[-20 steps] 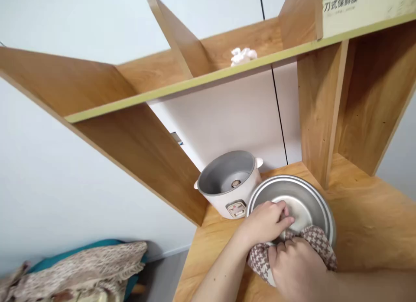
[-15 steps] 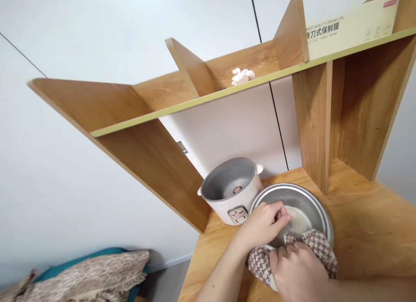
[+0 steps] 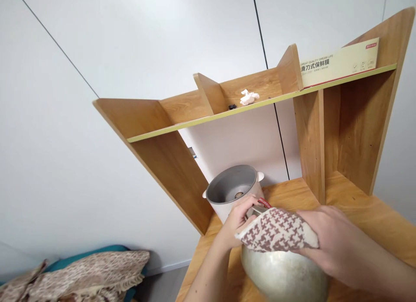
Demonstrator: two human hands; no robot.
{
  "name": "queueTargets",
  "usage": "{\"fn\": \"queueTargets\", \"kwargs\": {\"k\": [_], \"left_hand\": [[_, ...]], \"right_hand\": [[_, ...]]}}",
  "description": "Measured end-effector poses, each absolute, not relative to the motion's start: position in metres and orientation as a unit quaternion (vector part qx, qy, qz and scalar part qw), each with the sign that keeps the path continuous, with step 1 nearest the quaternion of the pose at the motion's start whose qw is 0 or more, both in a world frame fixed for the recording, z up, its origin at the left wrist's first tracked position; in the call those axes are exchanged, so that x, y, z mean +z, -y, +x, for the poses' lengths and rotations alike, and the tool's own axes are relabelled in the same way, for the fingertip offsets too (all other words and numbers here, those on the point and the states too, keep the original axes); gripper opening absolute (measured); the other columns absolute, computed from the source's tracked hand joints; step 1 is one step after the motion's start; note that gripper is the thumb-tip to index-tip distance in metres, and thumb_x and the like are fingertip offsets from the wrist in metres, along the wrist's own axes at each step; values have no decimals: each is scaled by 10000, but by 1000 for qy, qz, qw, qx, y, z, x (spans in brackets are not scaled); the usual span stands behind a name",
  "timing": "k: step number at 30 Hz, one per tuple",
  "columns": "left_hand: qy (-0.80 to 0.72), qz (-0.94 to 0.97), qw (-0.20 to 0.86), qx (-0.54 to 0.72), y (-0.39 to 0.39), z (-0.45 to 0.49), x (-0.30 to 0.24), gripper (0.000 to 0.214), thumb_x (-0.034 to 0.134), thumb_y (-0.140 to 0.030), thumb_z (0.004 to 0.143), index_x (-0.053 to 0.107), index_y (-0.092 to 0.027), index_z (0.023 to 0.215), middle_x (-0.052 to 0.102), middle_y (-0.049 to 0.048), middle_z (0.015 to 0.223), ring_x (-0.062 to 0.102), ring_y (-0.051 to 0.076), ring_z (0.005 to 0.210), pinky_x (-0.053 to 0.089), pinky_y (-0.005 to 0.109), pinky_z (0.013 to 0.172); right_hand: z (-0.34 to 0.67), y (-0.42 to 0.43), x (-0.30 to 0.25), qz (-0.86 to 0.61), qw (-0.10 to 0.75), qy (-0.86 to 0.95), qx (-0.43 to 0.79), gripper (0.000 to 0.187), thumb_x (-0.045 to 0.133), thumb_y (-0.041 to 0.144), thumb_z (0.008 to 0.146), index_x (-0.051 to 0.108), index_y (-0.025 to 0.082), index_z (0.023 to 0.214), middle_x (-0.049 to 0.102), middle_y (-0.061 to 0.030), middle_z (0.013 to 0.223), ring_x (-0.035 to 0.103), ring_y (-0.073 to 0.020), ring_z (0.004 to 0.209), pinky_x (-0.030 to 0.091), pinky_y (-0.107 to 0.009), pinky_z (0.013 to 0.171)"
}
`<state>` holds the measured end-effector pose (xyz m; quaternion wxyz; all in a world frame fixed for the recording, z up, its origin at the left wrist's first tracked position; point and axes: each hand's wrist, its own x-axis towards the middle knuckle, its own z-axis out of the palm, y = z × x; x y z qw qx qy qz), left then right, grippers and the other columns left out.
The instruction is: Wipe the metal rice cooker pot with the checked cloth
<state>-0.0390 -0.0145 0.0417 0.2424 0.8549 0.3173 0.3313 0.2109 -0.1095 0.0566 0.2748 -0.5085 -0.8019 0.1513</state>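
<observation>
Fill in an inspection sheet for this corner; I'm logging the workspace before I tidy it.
Surface: wooden desk, bare wood at right.
Job's things: metal pot turned bottom outward, houndstooth cloth laid on it; open rice cooker behind.
Clutter: crumpled tissue and flat box on the shelf.
Hands: left hand at the pot's rim; right hand presses the cloth.
Cables: nothing seen.
Surroundings: white wall, patterned fabric lower left.

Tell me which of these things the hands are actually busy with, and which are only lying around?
In use: metal pot, checked cloth, left hand, right hand, open rice cooker just behind.

Lying about: crumpled tissue, small dark object, long box on the shelf, patterned blanket on the floor.
</observation>
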Motion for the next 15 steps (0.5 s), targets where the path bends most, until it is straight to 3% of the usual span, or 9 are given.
{"fn": "queueTargets", "kwargs": {"k": [3, 5, 8, 11, 13, 15], "left_hand": [[-361, 787, 326, 380, 17, -41, 32, 522, 712, -643, 793, 508, -202, 602, 480, -13, 583, 418, 142, 601, 374, 284, 621], [-406, 682, 409, 451, 22, -42, 17, 567, 811, -676, 671, 551, -182, 575, 489, -11, 589, 416, 133, 613, 363, 266, 608], [-446, 617, 431, 485, 35, -47, -11, 667, 741, -793, 685, 526, -174, 559, 474, -18, 592, 391, 109, 592, 331, 237, 565], [-482, 554, 466, 493, 51, -53, -42, 710, 700, -858, 674, 513, -179, 579, 451, -41, 529, 355, 85, 498, 301, 223, 498], [-498, 509, 495, 498, 63, -56, -61, 690, 698, -850, 690, 609, -166, 686, 566, -14, 578, 448, 105, 500, 372, 235, 509], [-494, 404, 570, 517, 75, -56, -77, 594, 824, -719, 663, 669, -155, 765, 664, 18, 649, 571, 143, 569, 463, 259, 585]], "right_hand": [[224, 102, 69, -458, 298, 787, 284, 133, 688, 313, 811, 613, 212, 767, 713, 23, 766, 625, -190, 707, 399, -288, 616], [224, 94, 71, -456, 327, 771, 301, 127, 710, 330, 800, 647, 220, 796, 722, 31, 777, 642, -194, 731, 418, -284, 629], [218, 81, 67, -505, 369, 746, 230, 217, 716, 426, 814, 710, 238, 923, 744, 3, 821, 645, -221, 761, 435, -318, 671], [217, 73, 62, -529, 390, 730, 186, 290, 677, 525, 847, 693, 238, 886, 730, -11, 786, 622, -219, 718, 423, -323, 641], [221, 69, 59, -510, 385, 744, 195, 301, 644, 540, 881, 671, 240, 871, 734, -5, 800, 618, -210, 714, 426, -312, 643], [228, 67, 57, -476, 368, 768, 222, 315, 611, 548, 914, 651, 239, 871, 735, 4, 800, 619, -204, 711, 429, -304, 651]]}}
